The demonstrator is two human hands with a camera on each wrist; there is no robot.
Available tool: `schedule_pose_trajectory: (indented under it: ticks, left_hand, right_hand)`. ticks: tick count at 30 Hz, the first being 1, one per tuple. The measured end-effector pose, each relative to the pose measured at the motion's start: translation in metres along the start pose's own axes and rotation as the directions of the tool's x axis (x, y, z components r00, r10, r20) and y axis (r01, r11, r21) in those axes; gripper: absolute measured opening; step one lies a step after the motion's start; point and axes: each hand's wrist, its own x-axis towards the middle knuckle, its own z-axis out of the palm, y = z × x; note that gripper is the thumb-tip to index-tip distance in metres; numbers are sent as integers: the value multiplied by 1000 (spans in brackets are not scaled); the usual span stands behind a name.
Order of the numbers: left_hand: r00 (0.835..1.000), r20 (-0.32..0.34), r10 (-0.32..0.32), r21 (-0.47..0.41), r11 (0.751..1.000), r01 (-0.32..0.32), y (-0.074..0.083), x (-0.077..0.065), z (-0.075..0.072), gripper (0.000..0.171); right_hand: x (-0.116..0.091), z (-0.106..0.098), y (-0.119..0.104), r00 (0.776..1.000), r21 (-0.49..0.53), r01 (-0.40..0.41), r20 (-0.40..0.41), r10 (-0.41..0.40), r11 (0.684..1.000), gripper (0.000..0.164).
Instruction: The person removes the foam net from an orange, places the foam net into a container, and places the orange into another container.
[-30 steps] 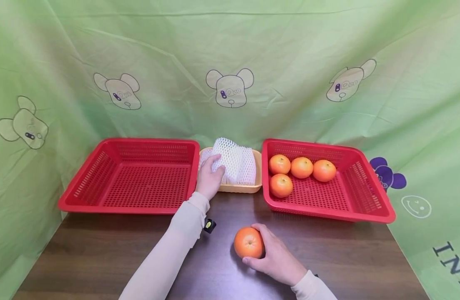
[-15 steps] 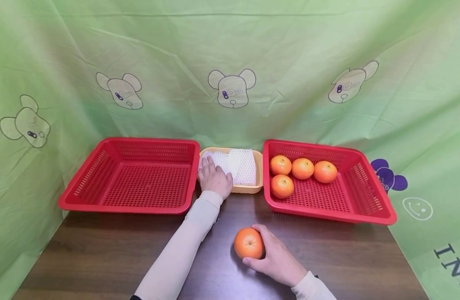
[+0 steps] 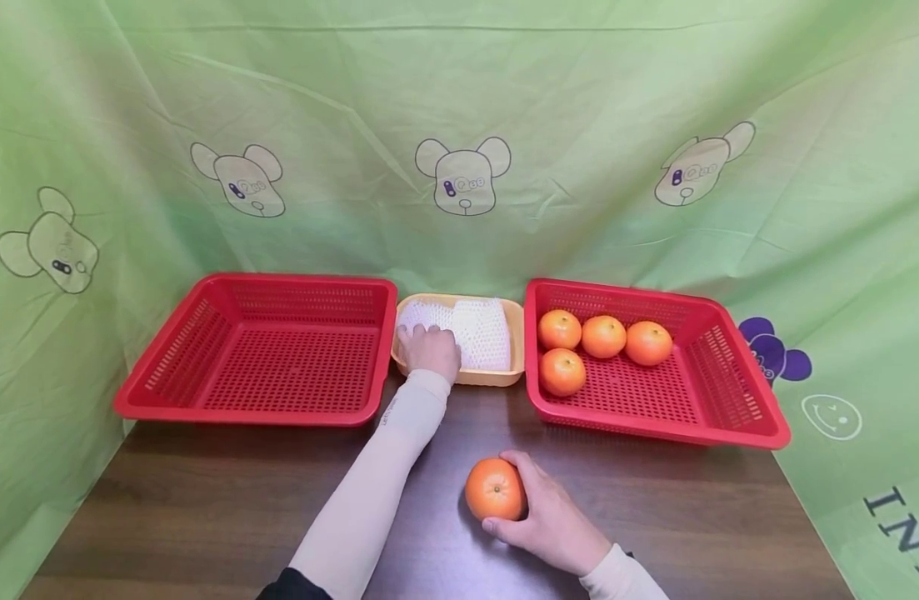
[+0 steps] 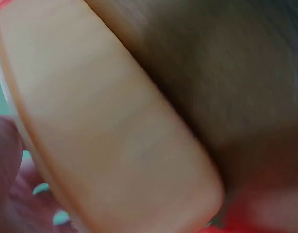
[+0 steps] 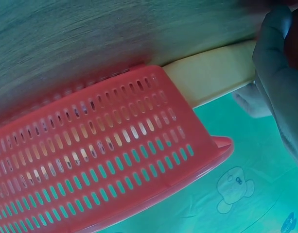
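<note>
My right hand [image 3: 552, 517] grips an orange [image 3: 495, 489] at the front of the wooden table, thumb on the near side and fingers round the far right side. My left hand [image 3: 432, 352] reaches over the near rim of a small tan tray [image 3: 489, 377], its fingers bent down onto white foam fruit nets [image 3: 483, 337]. Its fingertips are hidden, so I cannot tell whether they pinch a net. In the left wrist view, the tray's outer wall [image 4: 110, 116] fills the middle, with the left thumb [image 4: 5, 160] past its rim.
Right of the tray, a red perforated basket [image 3: 654, 432] holds several oranges [image 3: 603, 337]. Another red basket [image 3: 249, 415] with a bare bottom stands on the left. A green printed curtain [image 3: 339, 175] hangs behind and at both sides.
My left hand lifted the edge of a foam net, then lay spread over the nets as they flattened. Now its fingers are bent. The right hand and its orange have hardly moved.
</note>
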Motion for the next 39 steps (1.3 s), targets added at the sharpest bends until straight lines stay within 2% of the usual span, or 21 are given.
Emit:
schedule_pose_trajectory:
  ticks: [5, 8, 10, 13, 18, 22, 25, 28, 30, 34, 36, 39]
  left_hand:
    - [984, 175, 29, -149, 989, -2, -6, -1, 1, 44]
    - [974, 216, 67, -172, 985, -29, -10, -4, -2, 53]
    - [972, 217, 87, -177, 983, -49, -11, -7, -5, 51]
    - [979, 175, 103, -166, 983, -73, -9, -12, -8, 42]
    - [993, 19, 115, -88, 990, -113, 0, -24, -12, 26]
    - [979, -108, 173, -96, 978, -183, 16, -38, -14, 22]
    - [960, -150, 237, -198, 944, -264, 34, -48, -16, 29]
    - [946, -98, 308, -290, 901, -323, 54, -57, -16, 49]
    - [936, -38, 349, -315, 885, -343, 67, -63, -15, 64]
    - [924, 90, 372, -240, 909, -342, 88, -73, -10, 91]
    - [928, 132, 349, -196, 927, -320, 96, -76, -7, 100]
    - [941, 151, 303, -163, 947, -279, 102, -78, -4, 105]
  right_hand:
    - [0, 0, 0, 1000, 8, -5, -2, 5, 1000, 73]
    - [0, 0, 0, 1000, 4, -6, -2, 6, 1000, 73]
    - [0, -1, 0, 1000, 2, -9, 3, 9, 1000, 72]
    - [0, -2, 0, 1000, 3, -17, 7, 17, 1000, 73]
    - [-2, -6, 1, 999, 4, -52, 7, 52, 999, 79]
    - [-6, -10, 4, 995, 5, -94, 16, 94, 996, 85]
    - [-10, -13, 6, 995, -11, -100, 11, 100, 995, 85]
    - [-14, -17, 9, 996, -30, -91, -8, 91, 995, 83]
    - [-18, -21, 10, 996, -44, -85, -21, 84, 995, 83]
    - [-26, -29, 11, 994, -75, -105, -16, 104, 992, 81]
    - [-30, -34, 12, 994, -96, -109, 2, 110, 989, 80]
    - [-37, -46, 14, 994, -118, -90, 51, 97, 989, 79]
